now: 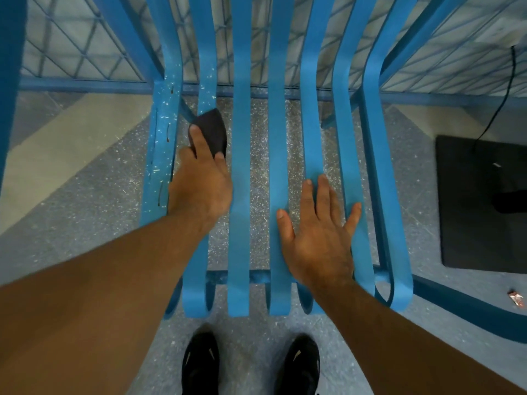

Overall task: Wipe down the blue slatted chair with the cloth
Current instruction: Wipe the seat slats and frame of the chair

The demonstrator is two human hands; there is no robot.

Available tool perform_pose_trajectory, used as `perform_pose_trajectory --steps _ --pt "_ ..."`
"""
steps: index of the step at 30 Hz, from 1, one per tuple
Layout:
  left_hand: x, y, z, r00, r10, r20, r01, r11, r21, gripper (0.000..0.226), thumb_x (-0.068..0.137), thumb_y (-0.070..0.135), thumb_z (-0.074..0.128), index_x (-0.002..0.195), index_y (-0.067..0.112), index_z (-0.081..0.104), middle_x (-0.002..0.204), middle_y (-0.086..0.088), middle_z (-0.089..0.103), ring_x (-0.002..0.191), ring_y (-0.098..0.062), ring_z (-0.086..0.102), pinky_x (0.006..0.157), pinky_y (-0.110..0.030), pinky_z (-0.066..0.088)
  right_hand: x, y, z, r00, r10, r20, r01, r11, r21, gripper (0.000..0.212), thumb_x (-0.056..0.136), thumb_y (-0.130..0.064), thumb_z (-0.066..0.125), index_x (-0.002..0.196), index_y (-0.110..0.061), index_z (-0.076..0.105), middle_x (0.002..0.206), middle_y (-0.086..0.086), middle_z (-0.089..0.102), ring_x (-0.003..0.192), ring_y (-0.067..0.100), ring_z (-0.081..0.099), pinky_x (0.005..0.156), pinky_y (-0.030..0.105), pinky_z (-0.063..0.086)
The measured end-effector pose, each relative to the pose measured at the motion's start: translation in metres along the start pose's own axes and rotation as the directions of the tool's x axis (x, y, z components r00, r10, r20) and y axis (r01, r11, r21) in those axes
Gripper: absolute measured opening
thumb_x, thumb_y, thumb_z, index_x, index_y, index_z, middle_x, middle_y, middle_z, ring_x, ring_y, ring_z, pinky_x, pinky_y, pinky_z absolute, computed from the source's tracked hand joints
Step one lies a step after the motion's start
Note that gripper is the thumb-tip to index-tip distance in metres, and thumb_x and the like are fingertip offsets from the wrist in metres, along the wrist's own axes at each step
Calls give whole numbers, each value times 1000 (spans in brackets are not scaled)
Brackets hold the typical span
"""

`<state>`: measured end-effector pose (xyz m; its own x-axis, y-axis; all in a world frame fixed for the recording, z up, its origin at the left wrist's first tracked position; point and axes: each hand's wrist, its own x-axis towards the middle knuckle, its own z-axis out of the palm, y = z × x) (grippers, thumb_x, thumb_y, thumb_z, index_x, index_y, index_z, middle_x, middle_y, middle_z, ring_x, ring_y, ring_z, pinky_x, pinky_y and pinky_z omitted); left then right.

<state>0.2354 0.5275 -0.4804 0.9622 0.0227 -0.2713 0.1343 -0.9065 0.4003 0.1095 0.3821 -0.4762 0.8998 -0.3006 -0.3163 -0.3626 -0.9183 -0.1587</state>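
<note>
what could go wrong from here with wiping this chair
The cloth held by the left hand is small and sits beside open gaps, so it may slip through to the floor.
The outer left slat shows specks and dark streaks; narrow passes might miss them.
The right hand presses toward the seat's front edge, which may tip the chair.

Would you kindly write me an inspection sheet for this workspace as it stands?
Surface: chair, blue slats; white specks and dark marks on the leftmost slat.
Job's things: cloth, dark, on the second slat from the left.
Clutter: wrapper on the floor, far right.
Hands: left hand holds the cloth; right hand lies flat on the slats.
Cables: black cable runs to the black mat.
Surroundings: speckled floor, blue mesh fence, black shoes.
</note>
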Motion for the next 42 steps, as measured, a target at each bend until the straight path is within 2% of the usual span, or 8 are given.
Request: perform_pose_trajectory --steps 5,10,15,21,26,33,37,42 --pt "-50 -24 1 991 131 -5 -131 991 -6 63 103 33 32 155 20 -1 143 -15 27 93 -19 48 82 -41 53 -2 -1 -1 1000 -18 -22 17 999 -28 71 99 -59 15 155 -15 15 164 10 3 150 29 12 116 64 -3" --pt "-55 -21 0 998 69 7 -69 997 -28 62 103 38 27 154 23 -5 149 -13 24 100 -26 53 82 -40 51 16 -10 -14 998 33 -63 -28 997 71 64 98 -55 29 149 -16 29 159 8 19 148 28 13 117 62 3" --pt "-5 -9 1 1000 16 6 -15 999 -44 67 103 43 27 155 17 -6 137 -19 40 100 -30 52 72 -34 35 58 -28 -24 994 -108 -16 109 992 67 71 99 -59 20 156 -20 5 164 4 -2 150 24 -13 118 57 -10" --pt "-21 -11 2 998 61 -17 -62 997 -48 64 103 42 25 154 21 -7 142 -13 32 88 -15 42 73 -34 41 112 -42 -18 997 -67 25 67 998 -20 73 96 -66 9 155 -25 -5 164 2 -11 148 28 -18 114 64 -11" --pt "-41 -18 1 999 19 41 -17 999 -34 66 101 43 24 153 22 -11 149 -11 24 104 -27 53 81 -43 50 112 -44 -15 998 -63 -13 62 997 -54 69 97 -62 4 156 -26 -4 164 3 -9 149 28 -17 113 61 -10" --pt "43 7 0 998 52 -20 -54 997 -61 66 103 42 28 155 18 -6 137 -14 37 85 -19 44 69 -33 36 109 -48 -18 998 -36 -56 37 999 17 67 99 -61 10 156 -26 6 165 4 -6 150 25 -13 118 55 -8" --pt "88 19 0 999 52 13 -52 999 11 66 103 41 27 154 20 -9 146 -16 29 104 -33 53 74 -36 38 110 -48 -20 999 -28 -23 28 999 16 66 99 -59 11 156 -27 1 164 2 -8 149 24 -17 118 56 -7" --pt "65 15 -2 991 128 -30 -128 992 9 61 104 34 31 155 25 -1 159 -15 9 123 -35 46 96 -43 44 111 -48 -19 999 -33 -38 33 999 11 65 100 -57 14 156 -26 4 165 3 -1 150 27 -12 118 59 -3"
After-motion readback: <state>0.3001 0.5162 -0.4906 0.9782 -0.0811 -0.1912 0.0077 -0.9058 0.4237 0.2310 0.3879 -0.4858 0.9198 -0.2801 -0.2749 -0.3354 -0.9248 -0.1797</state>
